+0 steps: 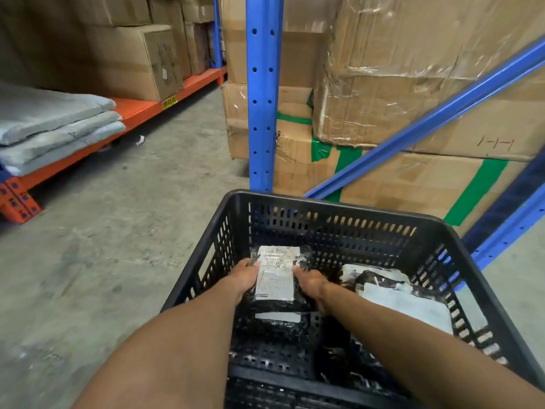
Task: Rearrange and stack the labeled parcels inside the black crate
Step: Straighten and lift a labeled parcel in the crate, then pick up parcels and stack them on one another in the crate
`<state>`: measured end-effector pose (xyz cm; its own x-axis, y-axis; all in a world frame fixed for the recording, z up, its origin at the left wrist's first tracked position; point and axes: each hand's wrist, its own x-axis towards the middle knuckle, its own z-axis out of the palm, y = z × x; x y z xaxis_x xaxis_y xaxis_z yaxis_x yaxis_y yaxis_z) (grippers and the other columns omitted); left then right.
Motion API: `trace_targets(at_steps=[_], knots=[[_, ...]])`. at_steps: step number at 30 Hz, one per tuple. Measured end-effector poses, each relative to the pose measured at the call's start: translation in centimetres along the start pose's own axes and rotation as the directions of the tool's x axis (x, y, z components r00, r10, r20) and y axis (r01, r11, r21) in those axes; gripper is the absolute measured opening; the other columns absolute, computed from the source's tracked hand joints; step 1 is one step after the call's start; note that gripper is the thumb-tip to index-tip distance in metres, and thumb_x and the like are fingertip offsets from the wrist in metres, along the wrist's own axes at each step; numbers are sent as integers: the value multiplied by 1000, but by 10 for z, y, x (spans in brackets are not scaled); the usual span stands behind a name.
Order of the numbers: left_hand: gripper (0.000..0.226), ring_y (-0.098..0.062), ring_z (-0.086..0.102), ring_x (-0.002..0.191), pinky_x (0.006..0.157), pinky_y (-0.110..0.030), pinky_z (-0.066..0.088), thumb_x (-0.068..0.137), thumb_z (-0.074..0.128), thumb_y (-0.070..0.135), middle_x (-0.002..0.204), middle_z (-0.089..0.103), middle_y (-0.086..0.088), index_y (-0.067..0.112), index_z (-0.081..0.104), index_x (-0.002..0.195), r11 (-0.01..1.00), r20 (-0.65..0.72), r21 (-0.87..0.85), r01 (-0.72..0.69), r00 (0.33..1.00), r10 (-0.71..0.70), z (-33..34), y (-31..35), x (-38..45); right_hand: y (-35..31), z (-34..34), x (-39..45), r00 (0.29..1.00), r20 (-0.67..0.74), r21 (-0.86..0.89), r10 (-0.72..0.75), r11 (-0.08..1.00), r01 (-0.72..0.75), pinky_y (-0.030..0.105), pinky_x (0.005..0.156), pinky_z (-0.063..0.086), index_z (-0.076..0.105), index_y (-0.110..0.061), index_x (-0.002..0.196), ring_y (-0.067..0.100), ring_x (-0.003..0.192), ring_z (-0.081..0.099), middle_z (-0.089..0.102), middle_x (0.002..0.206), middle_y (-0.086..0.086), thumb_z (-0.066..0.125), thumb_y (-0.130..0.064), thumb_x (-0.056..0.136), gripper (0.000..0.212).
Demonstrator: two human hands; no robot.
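Observation:
A black perforated crate stands on the concrete floor in front of me. Inside it, near the left wall, both hands hold one black-wrapped parcel with a white label. My left hand grips its left edge and my right hand grips its right edge. Under and in front of it lies another black parcel with a white label strip. At the crate's right side rests a loose pile of black and white parcels, partly hidden by my right forearm.
A blue rack upright and a diagonal brace rise just behind the crate, with taped cardboard boxes stacked behind them. To the left, an orange shelf beam carries grey bags and more boxes. Bare concrete floor lies between.

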<state>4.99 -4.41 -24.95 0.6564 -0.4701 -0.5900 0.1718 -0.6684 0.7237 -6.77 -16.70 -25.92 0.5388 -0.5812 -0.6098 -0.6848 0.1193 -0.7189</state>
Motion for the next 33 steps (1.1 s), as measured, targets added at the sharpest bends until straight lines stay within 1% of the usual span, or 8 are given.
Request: trace_targets(at_steps=[5,10,17,22,25,27,30,33], knots=[[54,-33,30,145,121,-46,24,100,37,38,161,24,-13,41,26,153,997,-3,49,53,999,-53,15,-19,20,19,1,10,991,23,-32,133,991,-133,47,112,44,32,-5,158,39,145,42,36,163,17,42,-53,103,73],[42,-14,53,92,83,-27,38,103,43,23,126,59,-4,25,46,144,997,-44,-51,-59,997,57,14,-20,28,21,4,6,986,27,78,164,983,-166,59,90,58,31,-12,157,42,136,48,37,160,13,46,-58,100,75],[47,-29,50,131,113,-39,37,103,43,24,147,52,-8,28,44,150,998,-68,41,-43,997,46,4,-16,27,17,14,-4,989,-4,73,146,987,-146,58,91,59,30,-7,156,40,134,49,38,158,16,41,-56,102,73],[51,-27,43,142,119,-38,32,104,40,32,158,40,-6,30,37,154,997,-78,56,-44,996,49,6,-9,13,12,8,-13,993,13,-135,119,984,-116,52,117,39,25,-2,159,40,147,37,29,166,19,33,-54,105,76],[47,-14,63,93,77,-20,49,101,48,29,147,51,-8,29,48,148,980,-275,112,-167,942,192,13,5,4,-2,-14,-18,998,-47,-279,-52,960,37,46,117,39,35,1,151,39,139,49,46,155,24,39,-39,108,59],[37,-12,58,83,70,-22,45,98,52,21,137,58,-8,24,60,134,955,-345,134,-265,891,295,20,22,-7,-16,-40,-23,957,-172,-325,-232,931,168,44,98,51,42,-3,140,37,112,62,59,137,26,42,-17,105,38],[23,-28,68,95,82,-36,58,94,52,12,116,70,-11,20,70,107,950,-235,67,-304,921,312,39,44,-26,-30,-92,-40,866,-277,-462,-416,848,260,46,86,55,56,-13,115,36,91,65,69,113,24,42,-6,93,27],[20,-21,65,73,63,-29,56,94,58,12,96,68,-9,12,68,112,972,154,11,-237,960,232,65,56,-53,-18,-134,-58,932,-126,-648,-341,739,183,42,99,52,67,-10,115,33,109,65,70,122,17,50,-16,96,26]])
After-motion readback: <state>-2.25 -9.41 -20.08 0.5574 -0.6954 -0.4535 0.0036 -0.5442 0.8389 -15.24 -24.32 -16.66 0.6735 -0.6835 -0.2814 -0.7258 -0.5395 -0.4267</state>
